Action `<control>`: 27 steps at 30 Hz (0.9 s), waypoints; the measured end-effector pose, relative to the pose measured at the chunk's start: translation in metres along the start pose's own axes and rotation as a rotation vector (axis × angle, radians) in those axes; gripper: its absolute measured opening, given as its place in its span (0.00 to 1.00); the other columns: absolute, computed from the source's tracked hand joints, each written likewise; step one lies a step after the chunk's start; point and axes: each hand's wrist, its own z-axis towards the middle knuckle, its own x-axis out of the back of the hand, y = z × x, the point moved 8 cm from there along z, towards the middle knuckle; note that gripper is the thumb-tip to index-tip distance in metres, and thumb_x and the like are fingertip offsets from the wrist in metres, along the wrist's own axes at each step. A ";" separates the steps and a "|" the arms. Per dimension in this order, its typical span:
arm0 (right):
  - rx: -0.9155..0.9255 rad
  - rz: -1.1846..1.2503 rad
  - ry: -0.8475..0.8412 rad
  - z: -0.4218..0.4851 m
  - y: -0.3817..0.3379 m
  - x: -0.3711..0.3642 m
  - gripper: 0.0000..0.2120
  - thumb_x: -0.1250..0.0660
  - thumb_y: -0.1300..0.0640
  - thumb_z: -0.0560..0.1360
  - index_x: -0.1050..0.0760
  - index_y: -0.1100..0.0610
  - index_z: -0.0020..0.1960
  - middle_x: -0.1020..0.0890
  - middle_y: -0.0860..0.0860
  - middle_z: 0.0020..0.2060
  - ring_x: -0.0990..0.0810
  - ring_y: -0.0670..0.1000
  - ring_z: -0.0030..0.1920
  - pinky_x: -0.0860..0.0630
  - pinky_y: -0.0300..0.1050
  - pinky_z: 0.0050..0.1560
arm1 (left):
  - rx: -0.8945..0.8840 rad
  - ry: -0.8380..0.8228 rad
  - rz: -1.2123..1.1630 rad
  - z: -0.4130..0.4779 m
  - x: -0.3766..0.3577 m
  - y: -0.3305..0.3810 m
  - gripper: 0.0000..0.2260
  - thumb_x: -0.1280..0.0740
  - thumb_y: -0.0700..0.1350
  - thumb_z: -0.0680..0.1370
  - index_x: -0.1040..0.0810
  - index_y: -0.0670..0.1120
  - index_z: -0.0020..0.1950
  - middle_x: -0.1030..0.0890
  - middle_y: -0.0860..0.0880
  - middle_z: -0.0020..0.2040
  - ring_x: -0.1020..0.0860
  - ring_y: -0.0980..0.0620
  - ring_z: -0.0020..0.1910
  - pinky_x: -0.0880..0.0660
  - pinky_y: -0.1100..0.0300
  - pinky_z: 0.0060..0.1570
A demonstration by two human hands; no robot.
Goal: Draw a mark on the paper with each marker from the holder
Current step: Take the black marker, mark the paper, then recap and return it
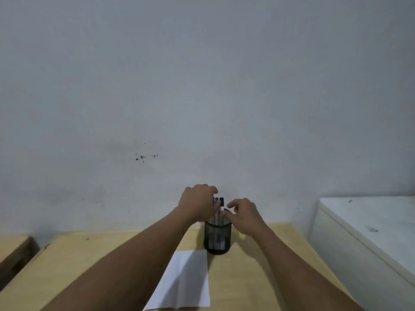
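left hand (197, 204) curled at the markers (219, 212), fingers bent on the caps, firm pinch not confirmable | right hand (243, 217) loosely spread, laid on holder (217, 237) rim | markers upright, long axis vertical, caps up; holder stood on table (112, 254) just beyond paper (186, 281)

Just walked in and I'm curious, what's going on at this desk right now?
A person is reaching with both bare hands to a black mesh holder standing on a wooden table. The left hand is at the tops of the markers standing in it, seemingly picking one, while the right hand rests at the holder's rim. A creased white sheet of paper lies just in front of the holder, with no marks visible on it.
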 end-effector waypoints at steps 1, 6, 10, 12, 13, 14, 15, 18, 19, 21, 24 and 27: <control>-0.009 0.015 -0.007 0.003 0.002 -0.003 0.20 0.30 0.43 0.75 0.20 0.54 0.62 0.20 0.53 0.59 0.23 0.55 0.61 0.22 0.54 0.58 | 0.011 -0.009 -0.001 0.005 -0.005 0.001 0.19 0.41 0.55 0.80 0.26 0.50 0.68 0.21 0.48 0.62 0.23 0.46 0.60 0.29 0.50 0.57; -0.006 0.041 -0.056 0.015 0.007 -0.012 0.14 0.30 0.53 0.76 0.17 0.56 0.59 0.19 0.53 0.52 0.21 0.55 0.57 0.26 0.45 0.50 | 0.100 -0.024 -0.014 0.027 -0.032 0.003 0.16 0.42 0.55 0.79 0.18 0.50 0.57 0.20 0.47 0.56 0.23 0.45 0.54 0.31 0.47 0.54; -0.005 0.069 -0.051 0.014 0.008 -0.011 0.15 0.31 0.56 0.77 0.19 0.55 0.62 0.21 0.53 0.51 0.20 0.55 0.54 0.26 0.45 0.49 | 0.191 -0.016 -0.175 0.030 -0.039 -0.001 0.13 0.38 0.54 0.78 0.17 0.53 0.55 0.24 0.47 0.58 0.25 0.45 0.57 0.35 0.43 0.57; -0.031 0.096 -0.038 0.011 0.005 -0.008 0.15 0.31 0.53 0.76 0.19 0.52 0.63 0.21 0.53 0.55 0.21 0.57 0.58 0.23 0.54 0.56 | 0.215 0.020 -0.259 0.028 -0.031 0.000 0.12 0.36 0.55 0.77 0.16 0.54 0.53 0.26 0.48 0.59 0.26 0.45 0.58 0.36 0.44 0.57; -0.046 0.111 -0.027 0.009 0.002 -0.004 0.15 0.32 0.51 0.76 0.19 0.49 0.62 0.21 0.51 0.55 0.22 0.57 0.59 0.23 0.59 0.59 | 0.220 0.048 -0.283 0.028 -0.025 0.000 0.11 0.36 0.55 0.77 0.16 0.54 0.52 0.26 0.48 0.59 0.26 0.46 0.59 0.37 0.44 0.56; -0.052 0.126 -0.010 0.008 -0.001 0.000 0.14 0.32 0.49 0.76 0.19 0.48 0.61 0.21 0.49 0.54 0.23 0.58 0.60 0.24 0.63 0.60 | 0.223 0.081 -0.311 0.027 -0.016 0.001 0.10 0.35 0.55 0.76 0.16 0.55 0.50 0.26 0.49 0.60 0.26 0.46 0.59 0.37 0.45 0.56; -0.045 0.142 0.014 0.008 -0.006 0.007 0.13 0.32 0.47 0.75 0.19 0.46 0.59 0.20 0.48 0.54 0.22 0.57 0.60 0.25 0.64 0.60 | 0.228 0.120 -0.353 0.026 -0.005 0.002 0.10 0.35 0.55 0.76 0.16 0.55 0.49 0.24 0.50 0.59 0.26 0.47 0.59 0.37 0.45 0.55; 0.040 0.191 0.088 0.004 -0.038 0.034 0.04 0.32 0.48 0.76 0.20 0.45 0.50 0.18 0.43 0.46 0.20 0.53 0.53 0.25 0.64 0.60 | 0.245 0.204 -0.518 0.020 0.032 0.002 0.09 0.37 0.52 0.77 0.17 0.54 0.48 0.18 0.53 0.56 0.24 0.49 0.58 0.39 0.48 0.52; 0.066 0.215 0.109 0.000 -0.052 0.045 0.02 0.33 0.49 0.77 0.21 0.46 0.48 0.18 0.42 0.43 0.19 0.53 0.50 0.24 0.63 0.58 | 0.243 0.220 -0.567 0.016 0.046 0.002 0.10 0.38 0.52 0.78 0.17 0.53 0.50 0.17 0.54 0.55 0.23 0.50 0.57 0.40 0.48 0.52; 0.094 0.280 0.120 -0.011 -0.078 0.061 0.04 0.34 0.55 0.79 0.20 0.52 0.51 0.16 0.46 0.42 0.16 0.57 0.49 0.20 0.59 0.55 | 0.236 0.253 -0.644 0.005 0.073 0.002 0.10 0.38 0.50 0.79 0.18 0.53 0.50 0.16 0.56 0.53 0.23 0.51 0.55 0.40 0.50 0.52; 0.162 0.286 0.106 -0.029 -0.116 0.069 0.09 0.38 0.62 0.80 0.20 0.60 0.54 0.15 0.53 0.44 0.17 0.56 0.45 0.20 0.50 0.47 | 0.214 0.317 -0.683 -0.017 0.108 -0.006 0.09 0.36 0.52 0.78 0.17 0.53 0.50 0.16 0.56 0.51 0.22 0.52 0.53 0.39 0.49 0.53; 0.188 0.282 0.070 -0.046 -0.146 0.061 0.11 0.38 0.58 0.81 0.18 0.60 0.47 0.19 0.50 0.34 0.24 0.46 0.32 0.31 0.37 0.32 | 0.241 0.383 -0.687 -0.042 0.132 -0.026 0.09 0.34 0.53 0.77 0.15 0.54 0.48 0.15 0.56 0.50 0.21 0.54 0.53 0.37 0.48 0.56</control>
